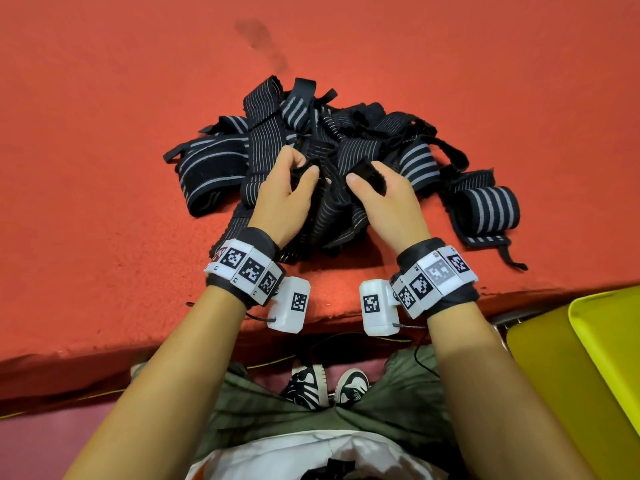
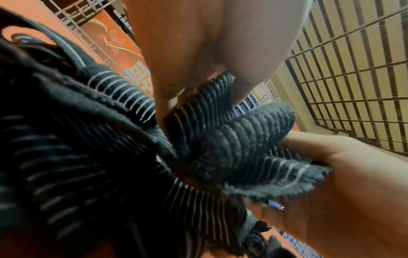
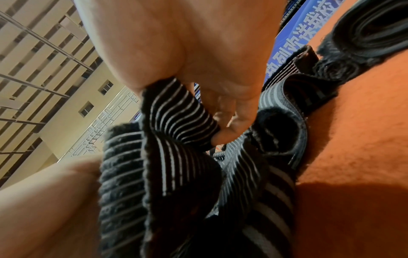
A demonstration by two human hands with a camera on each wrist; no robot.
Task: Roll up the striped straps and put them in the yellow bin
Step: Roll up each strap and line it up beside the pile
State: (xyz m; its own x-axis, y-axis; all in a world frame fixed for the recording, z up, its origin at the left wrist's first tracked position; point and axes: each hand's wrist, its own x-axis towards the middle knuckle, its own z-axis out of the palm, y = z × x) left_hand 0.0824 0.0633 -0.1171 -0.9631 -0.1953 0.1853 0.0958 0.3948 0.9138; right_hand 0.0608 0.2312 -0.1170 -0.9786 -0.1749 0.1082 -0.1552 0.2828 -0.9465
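Both hands, left hand (image 1: 282,199) and right hand (image 1: 388,202), pinch one striped strap (image 1: 332,209) near the bench (image 1: 104,168) front edge; tangled pile (image 1: 311,140) unrolled, yellow bin (image 1: 609,344) apparently unfilled.

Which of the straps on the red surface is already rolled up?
The wide-striped strap at the far right of the pile, nearest the yellow bin. It forms a roll; the others lie loose and tangled.

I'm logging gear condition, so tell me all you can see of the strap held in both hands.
The strap is black ribbed elastic with thin pale stripes and fuzzy, frayed edges. It is unrolled and crumpled, lying at the near edge of the pile. The left hand and right hand each pinch a bunched fold.
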